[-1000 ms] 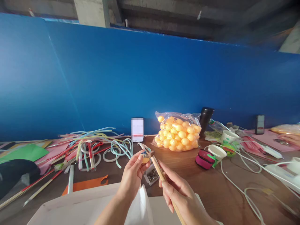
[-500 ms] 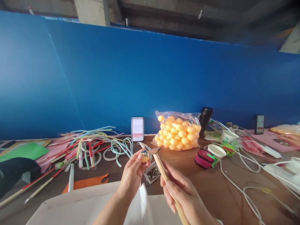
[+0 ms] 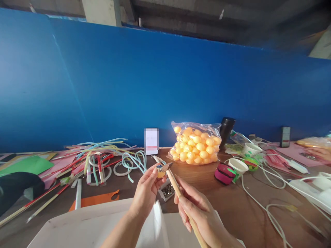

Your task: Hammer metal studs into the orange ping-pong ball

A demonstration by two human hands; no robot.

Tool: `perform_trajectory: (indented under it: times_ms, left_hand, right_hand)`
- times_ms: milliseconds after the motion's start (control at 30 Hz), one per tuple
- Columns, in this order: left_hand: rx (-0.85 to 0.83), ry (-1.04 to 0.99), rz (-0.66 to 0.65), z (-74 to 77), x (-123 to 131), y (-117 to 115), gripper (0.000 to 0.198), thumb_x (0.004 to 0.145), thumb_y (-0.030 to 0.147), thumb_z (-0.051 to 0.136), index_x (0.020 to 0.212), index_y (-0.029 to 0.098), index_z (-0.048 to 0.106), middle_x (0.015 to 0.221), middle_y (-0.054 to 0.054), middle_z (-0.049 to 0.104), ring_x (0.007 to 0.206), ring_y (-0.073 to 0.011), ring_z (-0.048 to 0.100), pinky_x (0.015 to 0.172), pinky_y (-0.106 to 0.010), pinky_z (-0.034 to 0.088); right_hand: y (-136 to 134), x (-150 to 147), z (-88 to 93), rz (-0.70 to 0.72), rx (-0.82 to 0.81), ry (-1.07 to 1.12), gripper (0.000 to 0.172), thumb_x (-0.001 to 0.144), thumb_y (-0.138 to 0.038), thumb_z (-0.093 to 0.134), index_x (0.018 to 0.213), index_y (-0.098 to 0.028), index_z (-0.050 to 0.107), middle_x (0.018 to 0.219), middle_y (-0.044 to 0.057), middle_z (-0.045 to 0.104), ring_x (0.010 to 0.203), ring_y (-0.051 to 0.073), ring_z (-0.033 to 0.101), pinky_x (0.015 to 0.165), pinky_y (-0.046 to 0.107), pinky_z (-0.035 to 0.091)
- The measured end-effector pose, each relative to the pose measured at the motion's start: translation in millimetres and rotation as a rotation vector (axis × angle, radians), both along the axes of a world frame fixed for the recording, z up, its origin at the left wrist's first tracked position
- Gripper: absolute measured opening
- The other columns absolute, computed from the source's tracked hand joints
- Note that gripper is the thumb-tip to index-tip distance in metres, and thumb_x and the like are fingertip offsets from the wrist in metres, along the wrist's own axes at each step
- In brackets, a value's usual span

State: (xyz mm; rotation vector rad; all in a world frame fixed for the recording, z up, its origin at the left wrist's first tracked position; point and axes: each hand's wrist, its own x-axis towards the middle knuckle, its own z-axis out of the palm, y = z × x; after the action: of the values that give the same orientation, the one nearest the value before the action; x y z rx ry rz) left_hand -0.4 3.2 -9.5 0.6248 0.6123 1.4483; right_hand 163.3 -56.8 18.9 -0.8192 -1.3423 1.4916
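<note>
My left hand (image 3: pixel 146 189) pinches a small yellow-orange ball (image 3: pixel 160 174) whose top is covered with shiny silver pieces, too small to name for sure. The handle of a small wooden-handled hammer (image 3: pixel 178 191) is wrapped in the fingers of my right hand (image 3: pixel 196 210). Its head rests against or just beside the silver top of the ball; I cannot tell whether they touch. Below and between both hands stands a small open box (image 3: pixel 165 197) of shiny metal pieces, partly hidden by the left hand.
Behind the hands lies a clear bag of orange balls (image 3: pixel 196 146); a phone (image 3: pixel 151 142) leans near the blue partition (image 3: pixel 165 79). Bendy tubes and sticks (image 3: pixel 100 162) clutter the left. A pink pouch (image 3: pixel 224 173), a paper cup (image 3: pixel 238 166) and white cables lie right. Another person's hand (image 3: pixel 319 153) shows far right.
My right hand has brought the hammer slightly left, so its head now overlaps the ball's silver top. The left hand keeps its hold on the ball. The view has shifted very slightly.
</note>
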Motion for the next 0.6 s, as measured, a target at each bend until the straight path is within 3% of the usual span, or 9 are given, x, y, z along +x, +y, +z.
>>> perform_trajectory:
  times_ms: [233,600]
  left_hand:
    - [0.018,-0.009,-0.013,0.1,0.4,0.3,0.036,0.081,0.029,0.066,0.114,0.012,0.065,0.1,-0.011,0.069,0.078,-0.0148,0.065,0.075,-0.026,0.053]
    - [-0.017,0.002,0.005,1.3,1.1,-2.0,0.04,0.08,0.03,0.068,0.116,0.013,0.065,0.099,-0.011,0.07,0.081,-0.0157,0.066,0.075,-0.028,0.053]
  right_hand:
    - [-2.9,2.0,1.9,0.03,0.053,0.097,0.047,0.093,-0.04,0.053,0.14,-0.034,0.045,0.087,0.001,0.05,0.048,0.005,0.042,0.04,0.019,0.036]
    - [-4.0,-0.8,2.1,0.0,0.0,0.031,0.048,0.093,-0.04,0.055,0.139,-0.031,0.047,0.086,0.001,0.052,0.045,0.004,0.041,0.037,0.018,0.033]
